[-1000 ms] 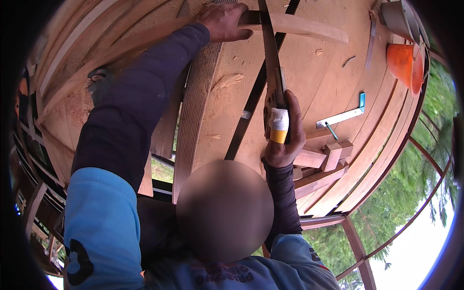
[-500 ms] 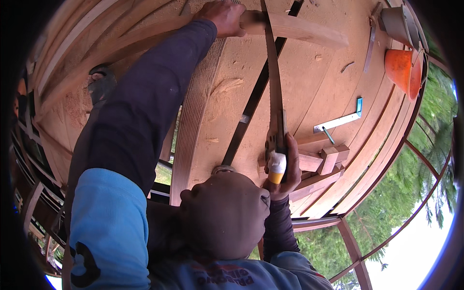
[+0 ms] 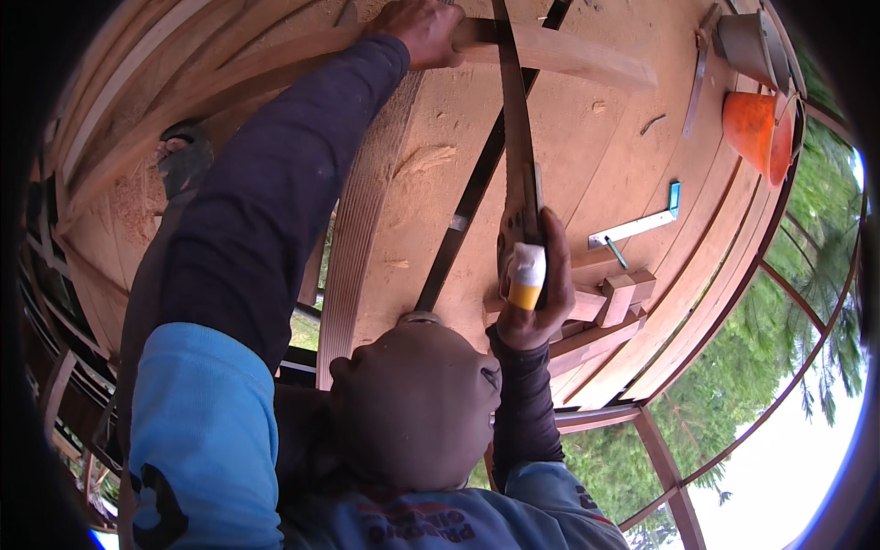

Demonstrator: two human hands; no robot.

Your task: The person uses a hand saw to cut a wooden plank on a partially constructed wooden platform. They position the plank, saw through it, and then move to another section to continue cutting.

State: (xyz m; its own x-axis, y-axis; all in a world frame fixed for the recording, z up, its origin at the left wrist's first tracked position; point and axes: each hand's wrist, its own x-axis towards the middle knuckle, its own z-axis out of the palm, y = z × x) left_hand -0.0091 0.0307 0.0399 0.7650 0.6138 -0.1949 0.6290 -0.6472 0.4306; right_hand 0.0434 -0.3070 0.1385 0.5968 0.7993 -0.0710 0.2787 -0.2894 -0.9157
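Note:
My right hand [image 3: 541, 298] is wrapped round the handle of a handsaw [image 3: 519, 137], its long blade pointing away from me. Near its far end the blade crosses a wooden beam [image 3: 587, 60] that lies across the boards. How deep the teeth sit in the wood cannot be made out. Something white and yellow is wrapped at the grip, around either a finger or the handle. At the upper edge, my left hand [image 3: 420, 32] grips the same beam just left of the blade, fingers curled over it.
Right of the saw lie a try square [image 3: 632, 227], a green pencil [image 3: 615, 252] and short wood offcuts [image 3: 619, 298]. Farther right are an orange container [image 3: 753, 133], a grey bucket [image 3: 747, 46] and a metal blade-like tool [image 3: 697, 84]. A ridged plank [image 3: 351, 275] runs lengthwise; a foot [image 3: 183, 156] is at left.
My right hand and the saw have moved a little forward, away from me. My left hand stays on the beam. The view has shifted slightly.

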